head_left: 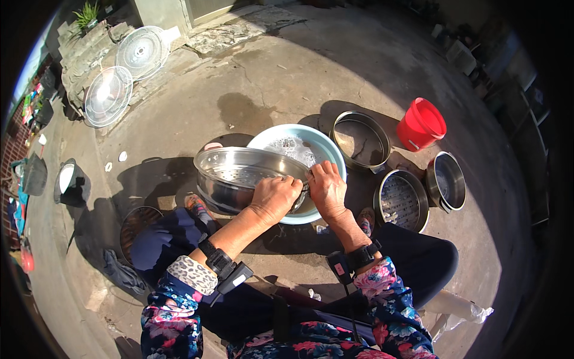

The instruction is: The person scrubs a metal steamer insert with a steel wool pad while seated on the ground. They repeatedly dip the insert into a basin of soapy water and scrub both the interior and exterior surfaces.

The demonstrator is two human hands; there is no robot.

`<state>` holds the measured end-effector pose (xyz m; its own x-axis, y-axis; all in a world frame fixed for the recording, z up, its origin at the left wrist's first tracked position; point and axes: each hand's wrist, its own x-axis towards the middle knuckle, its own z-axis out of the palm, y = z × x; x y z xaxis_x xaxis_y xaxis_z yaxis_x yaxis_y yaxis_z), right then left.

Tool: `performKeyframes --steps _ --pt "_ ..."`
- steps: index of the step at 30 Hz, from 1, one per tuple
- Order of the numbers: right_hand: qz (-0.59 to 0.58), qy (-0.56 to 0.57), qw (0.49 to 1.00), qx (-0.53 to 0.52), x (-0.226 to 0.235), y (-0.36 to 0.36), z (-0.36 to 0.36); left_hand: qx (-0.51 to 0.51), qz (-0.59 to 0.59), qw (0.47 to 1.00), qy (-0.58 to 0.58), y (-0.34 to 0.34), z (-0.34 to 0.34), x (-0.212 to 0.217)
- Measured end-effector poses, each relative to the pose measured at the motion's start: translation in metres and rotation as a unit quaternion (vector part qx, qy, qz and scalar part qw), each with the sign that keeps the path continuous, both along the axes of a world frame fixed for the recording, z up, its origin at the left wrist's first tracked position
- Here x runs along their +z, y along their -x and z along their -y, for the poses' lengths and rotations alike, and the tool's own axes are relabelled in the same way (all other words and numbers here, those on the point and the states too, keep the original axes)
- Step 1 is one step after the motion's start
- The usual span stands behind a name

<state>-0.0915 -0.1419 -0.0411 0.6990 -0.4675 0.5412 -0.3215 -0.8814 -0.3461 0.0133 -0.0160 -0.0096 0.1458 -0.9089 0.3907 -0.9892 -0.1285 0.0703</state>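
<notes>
A shiny metal steamer basket (224,186) with a perforated bottom is tilted over the left part of a light blue basin (336,157). My left hand (278,195) is closed on its near right rim. Just beside it, my right hand (326,188) is closed at the same end, by the handle. Between the hands is a small dark part; whether it is only the handle or also a scrubber, I cannot tell. Foamy water (293,148) shows in the basin behind the steamer basket.
Right of the basin stand a round metal pan (385,143), a perforated steamer tier (402,200), a smaller metal pot (460,182) and a red bucket (421,124). Two fan grilles (109,97) lie at the far left. A dark bucket (81,194) stands on the left.
</notes>
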Motion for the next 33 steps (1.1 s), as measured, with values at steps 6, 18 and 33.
performKeyframes --steps 6,18,33 --pt "-0.099 -0.292 0.946 -0.101 0.006 -0.006 0.027 -0.012 -0.007 1.000 0.013 -0.003 -0.002 -0.001" --pt "-0.069 -0.241 0.965 -0.073 0.002 0.002 0.019 -0.035 -0.001 0.999 0.040 -0.004 -0.009 -0.004" --pt "0.131 -0.131 0.983 -0.017 0.020 -0.004 0.000 0.012 -0.087 0.992 0.091 -0.013 -0.018 0.005"
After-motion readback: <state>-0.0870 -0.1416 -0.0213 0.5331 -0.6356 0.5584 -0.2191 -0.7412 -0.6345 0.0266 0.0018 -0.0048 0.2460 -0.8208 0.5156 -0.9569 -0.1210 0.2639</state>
